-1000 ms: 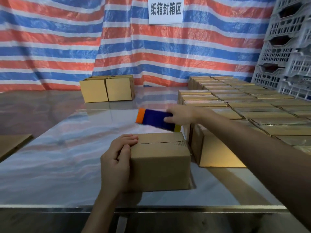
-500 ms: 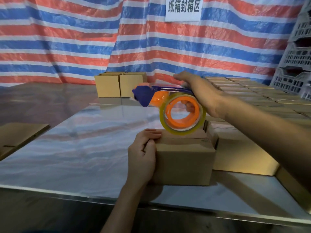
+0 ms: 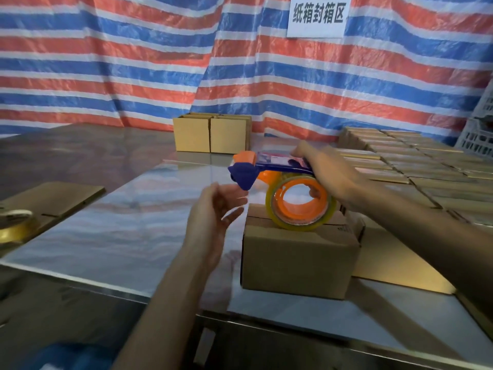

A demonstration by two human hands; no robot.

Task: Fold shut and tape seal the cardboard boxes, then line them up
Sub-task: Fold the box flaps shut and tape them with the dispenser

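A small cardboard box (image 3: 296, 257) with its flaps folded shut stands near the table's front edge. My right hand (image 3: 333, 172) grips the handle of a blue and orange tape dispenser (image 3: 269, 172), and its clear tape roll (image 3: 298, 204) hangs just over the box top. My left hand (image 3: 213, 209) floats to the left of the box with fingers spread, touching nothing, its fingertips close under the dispenser's blue nose.
Two boxes (image 3: 210, 134) stand side by side at the back of the shiny table (image 3: 120, 225). Flat cardboard stacks (image 3: 400, 158) fill the right side. A flat sheet (image 3: 53, 198) and a tape roll (image 3: 13, 225) lie at the left. White crates (image 3: 480, 132) stand far right.
My left hand has come off the box's left side and lifted open toward the dispenser's nose. The dispenser has stayed over the box top. The view has moved closer.
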